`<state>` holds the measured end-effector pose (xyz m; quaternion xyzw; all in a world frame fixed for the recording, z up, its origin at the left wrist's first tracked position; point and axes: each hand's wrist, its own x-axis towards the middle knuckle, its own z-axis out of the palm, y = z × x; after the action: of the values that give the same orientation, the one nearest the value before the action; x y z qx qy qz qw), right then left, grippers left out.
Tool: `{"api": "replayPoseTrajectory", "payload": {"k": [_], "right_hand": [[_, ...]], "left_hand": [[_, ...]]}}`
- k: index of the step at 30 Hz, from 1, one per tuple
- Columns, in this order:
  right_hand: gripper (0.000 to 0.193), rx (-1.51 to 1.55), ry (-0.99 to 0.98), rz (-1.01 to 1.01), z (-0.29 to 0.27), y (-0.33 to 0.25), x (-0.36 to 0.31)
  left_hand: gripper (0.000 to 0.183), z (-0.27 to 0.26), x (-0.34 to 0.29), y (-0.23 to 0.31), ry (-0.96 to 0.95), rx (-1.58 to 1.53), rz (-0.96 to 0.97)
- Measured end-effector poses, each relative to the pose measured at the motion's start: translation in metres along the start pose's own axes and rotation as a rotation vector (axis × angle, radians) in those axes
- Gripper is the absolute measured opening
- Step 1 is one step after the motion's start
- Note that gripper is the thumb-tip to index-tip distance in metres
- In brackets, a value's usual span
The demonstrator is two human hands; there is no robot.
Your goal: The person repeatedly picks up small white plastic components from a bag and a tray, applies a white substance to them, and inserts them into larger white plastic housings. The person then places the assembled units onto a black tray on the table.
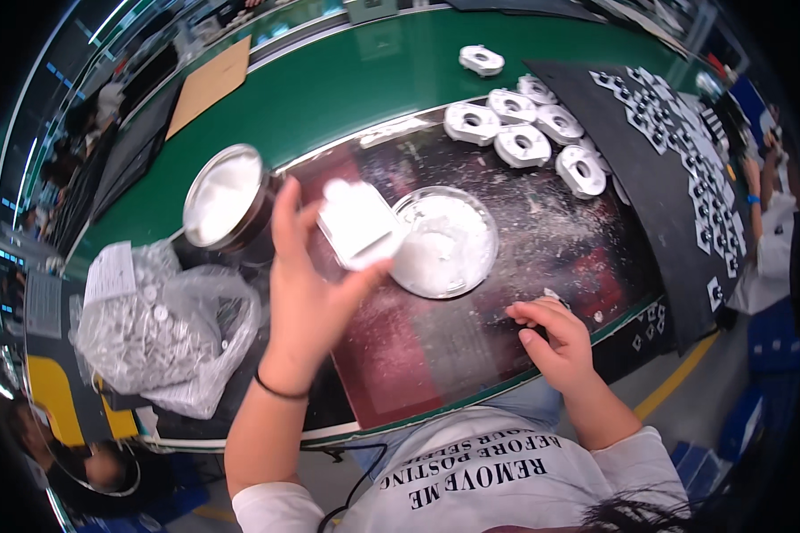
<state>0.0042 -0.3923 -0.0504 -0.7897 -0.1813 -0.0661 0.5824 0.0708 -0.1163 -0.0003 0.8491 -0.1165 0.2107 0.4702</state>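
Observation:
My left hand holds a white, boxy plastic part between thumb and fingers, raised above the work mat; motion blurs it slightly. Just right of that part, and partly overlapped by it, lies a shallow round dish with a white substance in it. Farther right and nearer to me, my right hand hovers by the mat's near edge with its fingers curled in. Whatever its fingertips may pinch is too small to make out.
A round tub of white material stands left of the mat. Nearer me sits a clear bag full of small white parts. Several white housings with round holes cluster at far right, beside a black board bearing many small pieces. Another person works beyond.

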Motion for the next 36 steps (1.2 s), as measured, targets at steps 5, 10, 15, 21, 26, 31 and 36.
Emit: {"api": "replayPoseTrajectory", "payload": {"k": [5,10,15,21,26,31,36], "right_hand": [[0.031,0.179,0.008,0.086,-0.01,0.003,-0.002],[0.028,0.156,-0.019,0.045,-0.012,0.002,-0.001],[0.018,0.129,-0.015,0.019,-0.013,0.002,-0.001],[0.016,0.163,-0.011,0.002,-0.011,0.002,-0.002],[0.02,0.263,-0.058,0.107,-0.01,-0.006,-0.002],[0.03,-0.161,-0.163,-0.162,-0.023,-0.045,0.08],[0.04,-0.551,-0.011,-0.28,0.01,-0.009,0.243]], "left_hand": [[0.095,0.033,0.085,-0.043,0.202,0.211,-0.023],[0.094,0.051,0.132,-0.112,0.345,0.272,-0.226],[0.092,0.065,0.148,-0.131,0.35,0.47,-0.421],[0.097,0.059,0.161,-0.149,0.286,0.561,-0.437],[0.096,0.052,0.136,-0.093,0.199,0.479,-0.32],[0.085,0.014,0.059,0.002,-0.211,0.325,0.233],[0.075,-0.023,-0.037,0.036,-0.274,0.27,0.38]]}}
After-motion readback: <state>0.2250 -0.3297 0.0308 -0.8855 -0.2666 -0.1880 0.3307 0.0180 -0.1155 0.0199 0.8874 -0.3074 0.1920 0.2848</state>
